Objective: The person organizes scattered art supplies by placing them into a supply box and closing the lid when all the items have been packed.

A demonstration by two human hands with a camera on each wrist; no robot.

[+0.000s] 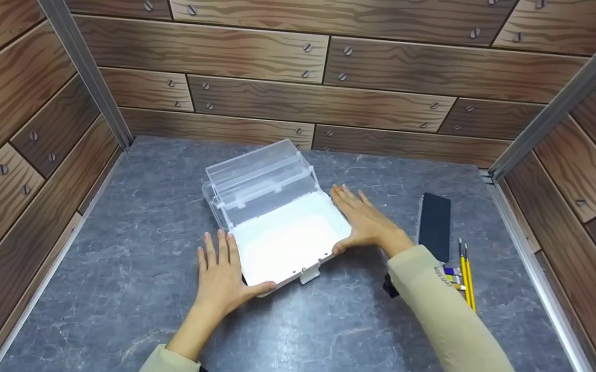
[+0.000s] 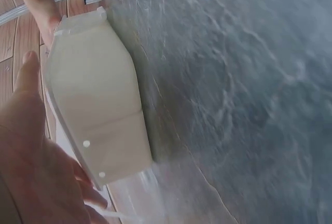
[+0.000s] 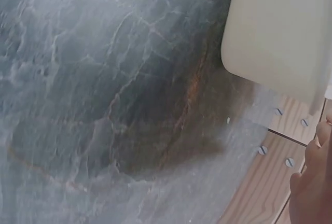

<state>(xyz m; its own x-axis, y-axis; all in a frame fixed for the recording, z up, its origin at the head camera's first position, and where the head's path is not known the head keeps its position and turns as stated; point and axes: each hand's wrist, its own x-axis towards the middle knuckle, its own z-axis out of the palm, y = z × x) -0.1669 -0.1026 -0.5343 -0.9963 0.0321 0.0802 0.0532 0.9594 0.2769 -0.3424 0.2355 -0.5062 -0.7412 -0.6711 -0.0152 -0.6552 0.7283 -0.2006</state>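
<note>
A white plastic box [image 1: 287,243] sits at an angle on the table, its clear hinged lid [image 1: 261,178] raised at the back. A white latch [image 1: 310,274] hangs from its front edge. My left hand [image 1: 223,276] lies along the box's left side, fingers straight and spread, thumb at the front rim. On the opposite side, my right hand [image 1: 362,219] has its fingers extended along the edge and its thumb at the front corner. In the left wrist view the box's side wall [image 2: 98,99] faces the camera; in the right wrist view a rounded corner [image 3: 244,53] shows beside my fingertips [image 3: 316,151].
To the right lie a dark flat case [image 1: 434,225], yellow pencil-like sticks [image 1: 467,274] and small colored items [image 1: 452,274], partly hidden by my right sleeve [image 1: 442,299]. A small black object [image 1: 391,287] is beside that sleeve. Wood-patterned walls [image 1: 256,88] enclose the grey marbled table [image 1: 137,258].
</note>
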